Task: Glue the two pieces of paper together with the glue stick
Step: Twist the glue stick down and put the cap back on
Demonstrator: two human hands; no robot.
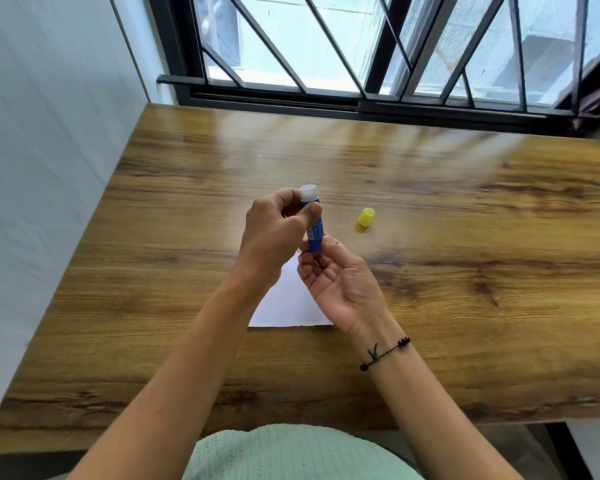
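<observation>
Pale green fabric is filling the bottom edge, right under the camera, and both bare forearms are reaching out from it over the wooden table. On the left side, the left hand is curling its thumb and fingers around the upper part of the blue glue stick, holding it nearly upright above the table with its white top uncovered and pointing away. Beneath the hands, a white sheet of paper is lying flat on the wood, partly hidden by both wrists; whether it is one sheet or two, I cannot tell. Moving right, the right hand is pinching the bottom end of the stick with its fingertips, palm facing up, a black beaded cord bracelet sitting on that wrist. Further right, the yellow cap is resting on the table, apart from the stick.
</observation>
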